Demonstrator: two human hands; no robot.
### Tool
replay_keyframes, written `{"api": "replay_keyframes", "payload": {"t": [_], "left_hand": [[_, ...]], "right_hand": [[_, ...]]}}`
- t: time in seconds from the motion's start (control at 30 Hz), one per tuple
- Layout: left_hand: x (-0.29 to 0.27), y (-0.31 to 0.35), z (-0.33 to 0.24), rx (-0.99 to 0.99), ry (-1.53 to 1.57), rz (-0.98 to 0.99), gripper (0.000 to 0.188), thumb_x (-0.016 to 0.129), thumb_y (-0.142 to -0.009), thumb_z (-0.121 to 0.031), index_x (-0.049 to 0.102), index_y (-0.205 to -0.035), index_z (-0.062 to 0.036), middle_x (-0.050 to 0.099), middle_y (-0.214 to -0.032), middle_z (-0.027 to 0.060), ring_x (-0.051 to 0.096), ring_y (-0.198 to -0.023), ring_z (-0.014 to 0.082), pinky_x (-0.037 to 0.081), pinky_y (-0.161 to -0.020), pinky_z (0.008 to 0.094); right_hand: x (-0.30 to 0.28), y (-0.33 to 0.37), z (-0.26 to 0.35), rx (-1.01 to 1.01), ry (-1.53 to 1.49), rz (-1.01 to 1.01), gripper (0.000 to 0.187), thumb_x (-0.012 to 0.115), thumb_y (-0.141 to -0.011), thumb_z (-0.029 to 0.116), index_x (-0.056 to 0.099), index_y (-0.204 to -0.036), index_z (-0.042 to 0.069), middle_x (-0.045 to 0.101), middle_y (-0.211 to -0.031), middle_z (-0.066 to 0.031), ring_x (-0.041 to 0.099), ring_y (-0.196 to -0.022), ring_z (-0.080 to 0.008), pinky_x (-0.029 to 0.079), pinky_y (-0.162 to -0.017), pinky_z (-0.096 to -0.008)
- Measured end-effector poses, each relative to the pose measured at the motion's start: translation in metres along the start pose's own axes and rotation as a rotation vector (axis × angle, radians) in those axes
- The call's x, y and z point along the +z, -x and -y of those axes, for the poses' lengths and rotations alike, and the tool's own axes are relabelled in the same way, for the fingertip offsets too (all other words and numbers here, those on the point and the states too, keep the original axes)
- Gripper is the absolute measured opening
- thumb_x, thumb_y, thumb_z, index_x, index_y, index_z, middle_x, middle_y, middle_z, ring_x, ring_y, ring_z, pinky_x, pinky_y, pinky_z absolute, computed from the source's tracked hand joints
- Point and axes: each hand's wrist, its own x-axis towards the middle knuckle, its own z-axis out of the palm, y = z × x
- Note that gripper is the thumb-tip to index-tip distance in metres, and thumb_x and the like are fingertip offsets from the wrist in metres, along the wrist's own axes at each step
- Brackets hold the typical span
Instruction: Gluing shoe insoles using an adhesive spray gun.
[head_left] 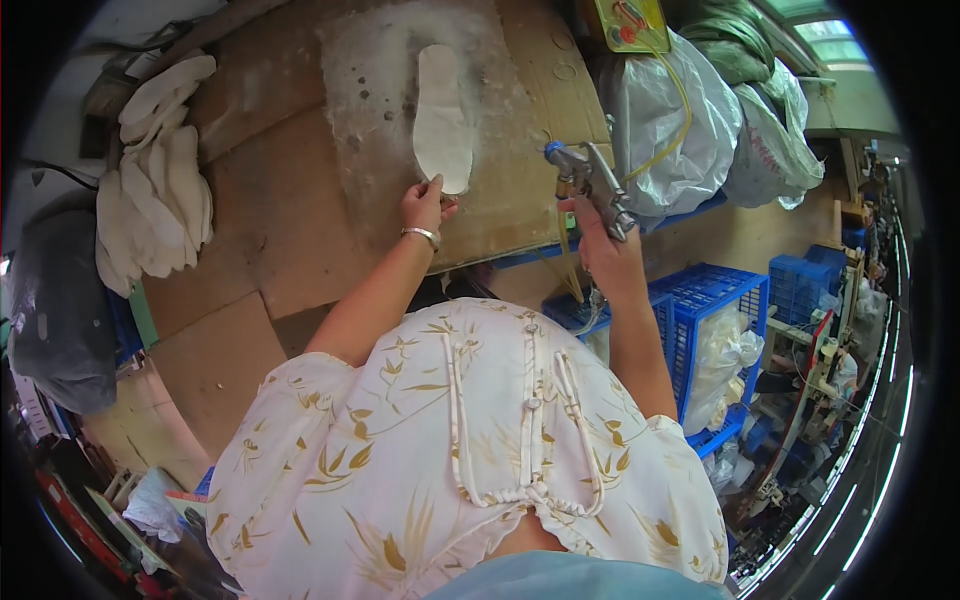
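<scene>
Fingers (434, 187) of left hand (424, 212) closed in pinch on near end of pale insole (443, 115). Insole lies straight ahead of them on cardboard (270, 190), long axis running away, broad end nearest. Left hand touching, clearly nearer; right hand (612, 250), wrapped round spray gun (603, 185), apart to insole's right. Pile of soles (150, 205) left of insole; silvery bag (685, 120) farther right of insole.
</scene>
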Motion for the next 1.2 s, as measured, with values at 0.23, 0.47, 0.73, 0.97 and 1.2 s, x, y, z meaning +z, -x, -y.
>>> {"api": "replay_keyframes", "payload": {"t": [0.23,0.47,0.73,0.97,1.2], "left_hand": [[-0.016,-0.006,0.006,-0.116,-0.140,0.142,0.019,0.059,-0.081,-0.020,0.051,-0.082,-0.0032,0.059,-0.077,0.0075,0.061,-0.062,0.0173,0.050,-0.049,0.0239],[-0.017,-0.009,0.004,-0.124,-0.248,0.186,0.020,0.059,-0.081,-0.022,0.055,-0.081,-0.0023,0.060,-0.078,0.0071,0.060,-0.060,0.0141,0.048,-0.046,0.0214],[-0.020,-0.015,0.006,-0.127,-0.293,0.216,0.024,0.059,-0.081,-0.025,0.056,-0.080,-0.0017,0.061,-0.076,0.0064,0.061,-0.061,0.0132,0.048,-0.045,0.0213],[-0.022,-0.015,0.006,-0.119,-0.372,0.238,0.023,0.058,-0.082,-0.026,0.057,-0.081,-0.0029,0.062,-0.077,0.0061,0.060,-0.059,0.0123,0.048,-0.048,0.0211],[-0.024,-0.016,0.008,-0.118,-0.363,0.238,0.022,0.058,-0.082,-0.026,0.056,-0.080,-0.0034,0.062,-0.078,0.0064,0.060,-0.059,0.0121,0.048,-0.047,0.0209]], "right_hand": [[0.045,-0.015,0.013,-0.144,0.094,0.117,0.018,0.053,-0.086,0.019,0.052,-0.086,0.000,0.045,-0.064,0.0005,0.040,-0.062,-0.0078,0.036,-0.056,-0.0233],[0.074,-0.064,0.021,-0.204,0.137,0.026,0.024,0.053,-0.085,0.024,0.053,-0.078,0.001,0.047,-0.062,-0.0016,0.042,-0.059,-0.0099,0.036,-0.054,-0.0252],[0.094,-0.099,0.016,-0.231,0.129,0.004,0.029,0.056,-0.083,0.026,0.051,-0.074,-0.001,0.046,-0.059,-0.0050,0.040,-0.056,-0.0140,0.037,-0.053,-0.0286],[0.094,-0.110,0.021,-0.182,0.137,-0.025,0.027,0.055,-0.084,0.025,0.054,-0.074,0.000,0.048,-0.058,-0.0020,0.043,-0.056,-0.0106,0.037,-0.053,-0.0270],[0.085,-0.095,0.017,-0.121,0.207,0.022,0.028,0.054,-0.085,0.027,0.056,-0.076,0.000,0.050,-0.060,-0.0010,0.046,-0.058,-0.0091,0.037,-0.055,-0.0253]]}}
